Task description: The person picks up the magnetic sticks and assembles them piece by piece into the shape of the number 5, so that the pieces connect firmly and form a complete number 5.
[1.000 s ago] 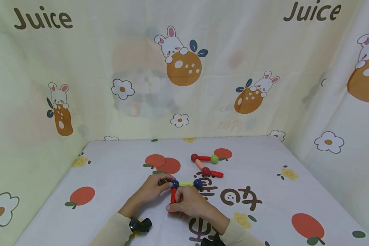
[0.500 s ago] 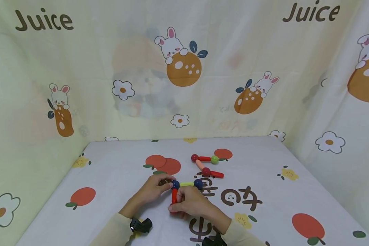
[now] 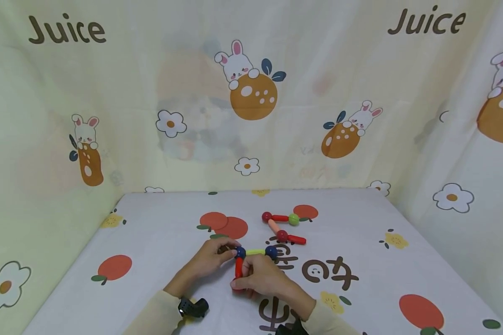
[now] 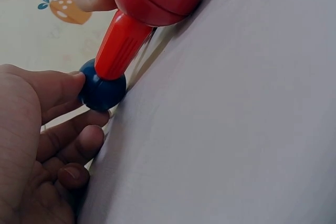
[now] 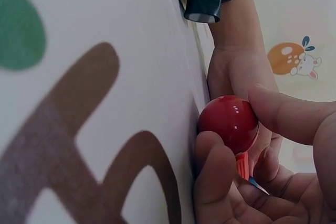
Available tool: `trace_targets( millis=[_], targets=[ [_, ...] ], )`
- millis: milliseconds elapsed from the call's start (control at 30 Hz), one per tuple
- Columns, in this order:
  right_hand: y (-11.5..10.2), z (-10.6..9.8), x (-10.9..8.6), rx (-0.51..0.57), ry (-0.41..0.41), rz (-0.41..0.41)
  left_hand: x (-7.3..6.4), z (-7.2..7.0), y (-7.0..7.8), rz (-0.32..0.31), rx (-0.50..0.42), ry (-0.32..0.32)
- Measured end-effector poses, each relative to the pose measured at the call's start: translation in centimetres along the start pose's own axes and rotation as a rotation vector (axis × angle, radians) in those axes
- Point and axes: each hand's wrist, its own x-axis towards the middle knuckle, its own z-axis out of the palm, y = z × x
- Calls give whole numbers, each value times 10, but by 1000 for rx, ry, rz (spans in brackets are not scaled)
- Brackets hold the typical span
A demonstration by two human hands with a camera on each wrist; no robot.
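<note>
My left hand [image 3: 209, 258] pinches a blue ball [image 4: 102, 88] of a magnetic stick-and-ball toy between thumb and fingers. A red rod [image 4: 122, 45] joins this ball to a red ball [image 5: 228, 123], which my right hand [image 3: 261, 277] holds between thumb and fingers, close over the cloth. In the head view the right fingers cover much of that red ball. From the held blue ball, a yellow-green rod [image 3: 255, 251] runs right to a second blue ball [image 3: 271, 252], which neither hand grips.
Behind the hands lies another joined piece: a red ball [image 3: 267, 217], a red rod [image 3: 280, 218] and a green ball [image 3: 294, 219], with a pink rod [image 3: 274, 226] leading to another red ball [image 3: 282, 236] and rod [image 3: 297, 240]. Printed cloth [image 3: 172, 209] covers the table; curtains surround it.
The head view has tilted up slightly. Both hands keep their hold on the blue and red balls, with hardly any movement.
</note>
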Motion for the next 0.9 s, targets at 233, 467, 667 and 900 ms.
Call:
trace_targets(
  millis=[233,467,667,900],
  targets=[
    [1,-1,4,3,10,-14,-1,-1,2,-16,18,11],
    [0,-1,7,-11,30,-15,-1,0,2,4,26,41],
    [0,1,9,-40,47,-10,0,2,0,13,50,77],
    [-1,0,9,-73,53,-12,1,4,-1,2,78,89]
  ],
)
